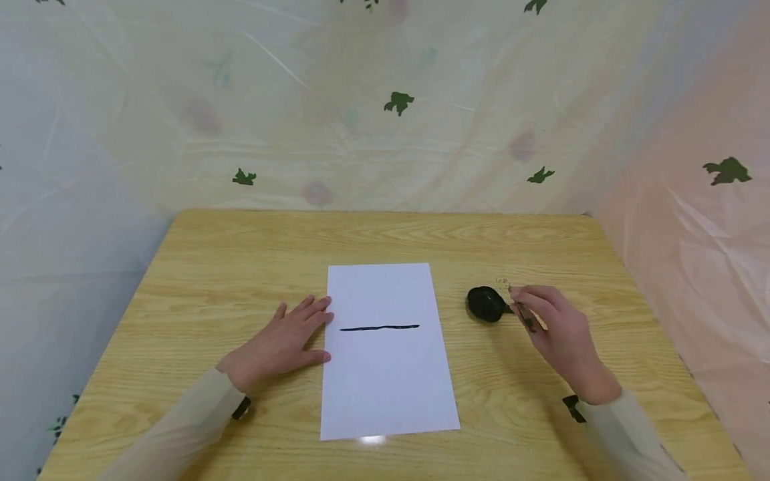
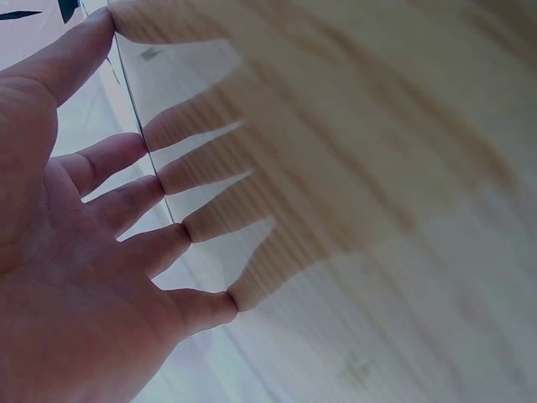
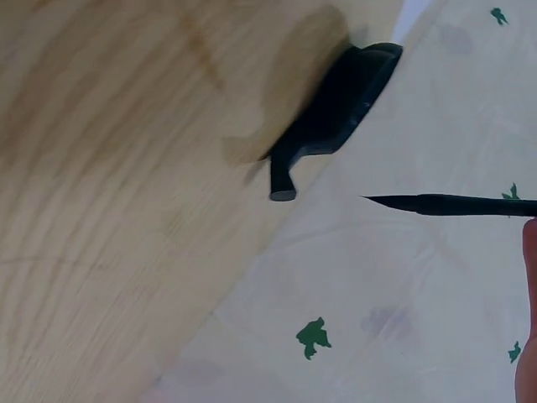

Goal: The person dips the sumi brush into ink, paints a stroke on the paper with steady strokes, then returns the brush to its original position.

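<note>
A white sheet of paper (image 1: 385,387) lies on the table with one black, nearly level brush stroke (image 1: 379,328) across it. My left hand (image 1: 279,344) rests at its left edge with fingers spread, and the fingertips touch the table surface in the left wrist view (image 2: 92,227). To the right of the paper sits a small black ink dish (image 1: 486,304) with a stubby handle (image 3: 283,180). My right hand (image 1: 559,334) pinches an ink brush (image 3: 470,205) beside the dish. The brush's dark pointed tip is apart from the dish in the right wrist view.
The wooden table (image 1: 240,254) has a light, glossy grain. Pale sheeting with green leaf-like prints (image 1: 399,102) hangs behind it and along both sides. A bright reflection (image 1: 371,440) shows at the paper's near edge.
</note>
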`<state>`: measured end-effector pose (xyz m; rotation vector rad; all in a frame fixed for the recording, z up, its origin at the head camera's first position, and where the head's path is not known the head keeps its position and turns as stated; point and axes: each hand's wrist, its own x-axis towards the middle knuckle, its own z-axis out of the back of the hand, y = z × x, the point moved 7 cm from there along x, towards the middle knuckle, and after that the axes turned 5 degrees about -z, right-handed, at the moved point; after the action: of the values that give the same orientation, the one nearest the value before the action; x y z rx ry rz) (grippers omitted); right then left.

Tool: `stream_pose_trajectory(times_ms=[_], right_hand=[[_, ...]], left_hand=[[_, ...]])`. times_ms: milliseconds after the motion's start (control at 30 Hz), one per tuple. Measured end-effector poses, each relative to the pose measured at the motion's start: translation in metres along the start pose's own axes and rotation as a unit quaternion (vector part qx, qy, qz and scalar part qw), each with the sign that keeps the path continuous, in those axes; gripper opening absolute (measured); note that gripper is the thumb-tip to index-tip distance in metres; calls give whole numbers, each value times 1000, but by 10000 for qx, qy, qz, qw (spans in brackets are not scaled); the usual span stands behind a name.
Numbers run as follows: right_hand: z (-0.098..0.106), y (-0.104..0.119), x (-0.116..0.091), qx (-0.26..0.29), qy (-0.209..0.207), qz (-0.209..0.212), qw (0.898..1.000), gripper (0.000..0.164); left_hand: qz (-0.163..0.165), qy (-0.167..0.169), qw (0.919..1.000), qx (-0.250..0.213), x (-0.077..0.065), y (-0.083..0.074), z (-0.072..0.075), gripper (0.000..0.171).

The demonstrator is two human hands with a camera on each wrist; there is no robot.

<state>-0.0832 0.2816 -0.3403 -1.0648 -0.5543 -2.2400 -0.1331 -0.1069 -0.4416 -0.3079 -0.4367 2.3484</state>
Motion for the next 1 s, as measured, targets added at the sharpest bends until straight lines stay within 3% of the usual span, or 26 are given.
stream_pose_trajectory(times_ms=[133, 300, 700, 1000], right_hand=[[0, 2, -7, 35, 280, 319, 9991, 35], [-3, 3, -18, -84, 837, 365, 9958, 37], [-15, 4, -49, -685, 2286, 693, 9686, 53], [-16, 7, -60, -771, 2371, 1305, 9596, 50]], left_hand=[[2, 8, 10000, 18, 0, 1, -1, 71], [-23, -16, 10000, 39, 0, 1, -1, 70], [-65, -38, 10000, 34, -1, 0, 2, 67], [-62, -30, 10000, 25, 0, -1, 2, 67]])
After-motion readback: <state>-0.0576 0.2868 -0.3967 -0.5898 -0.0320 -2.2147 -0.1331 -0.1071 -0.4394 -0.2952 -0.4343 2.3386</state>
